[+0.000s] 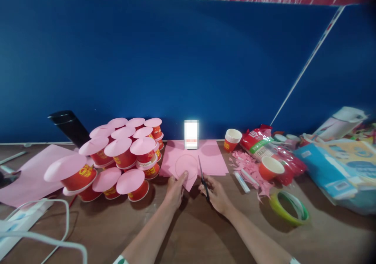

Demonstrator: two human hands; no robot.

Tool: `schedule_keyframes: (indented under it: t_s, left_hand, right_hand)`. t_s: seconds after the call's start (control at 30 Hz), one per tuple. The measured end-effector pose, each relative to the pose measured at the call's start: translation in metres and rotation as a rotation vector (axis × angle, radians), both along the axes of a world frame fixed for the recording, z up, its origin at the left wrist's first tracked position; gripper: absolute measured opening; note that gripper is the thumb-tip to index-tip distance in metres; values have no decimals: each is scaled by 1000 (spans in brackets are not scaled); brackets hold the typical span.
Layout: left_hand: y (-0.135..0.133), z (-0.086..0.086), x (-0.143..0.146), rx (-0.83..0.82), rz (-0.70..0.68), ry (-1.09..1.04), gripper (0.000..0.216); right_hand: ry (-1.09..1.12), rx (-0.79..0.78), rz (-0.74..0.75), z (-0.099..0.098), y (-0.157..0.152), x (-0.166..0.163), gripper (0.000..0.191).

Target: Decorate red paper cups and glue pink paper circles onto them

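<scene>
My left hand (175, 185) pinches the near edge of a pink paper sheet (188, 166) that has a circle drawn on it. My right hand (214, 191) is closed on a pair of dark scissors (203, 178), whose blades point away from me along the right side of the circle. More pink paper (211, 156) lies flat underneath on the brown table (188, 232). Both forearms reach in from the bottom edge.
Several red paper cups capped with pink discs (120, 154) are piled at left, beside a black cylinder (69, 127). At right lie open red cups (270, 168), pink scraps (249, 166), a glue stick (241, 181), a tape roll (289, 207) and packets. A lit phone (191, 134) leans on the blue wall.
</scene>
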State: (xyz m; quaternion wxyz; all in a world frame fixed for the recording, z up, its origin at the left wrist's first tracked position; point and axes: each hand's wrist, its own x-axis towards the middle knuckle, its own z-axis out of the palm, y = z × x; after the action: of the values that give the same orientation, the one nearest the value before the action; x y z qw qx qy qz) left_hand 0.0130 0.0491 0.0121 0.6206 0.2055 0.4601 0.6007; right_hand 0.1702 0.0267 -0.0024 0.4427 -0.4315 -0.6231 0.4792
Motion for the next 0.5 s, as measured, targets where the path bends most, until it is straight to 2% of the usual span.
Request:
schedule_keyframes:
  t_s: [0.23,0.5]
  left_hand:
    - [1,-4,2,63,45,15,52]
    - [-1,0,2,46,-7,16,55]
  right_hand:
    - [47,-54,28,-5,0,1,41]
    - [73,-35,36,-9,0,3,41]
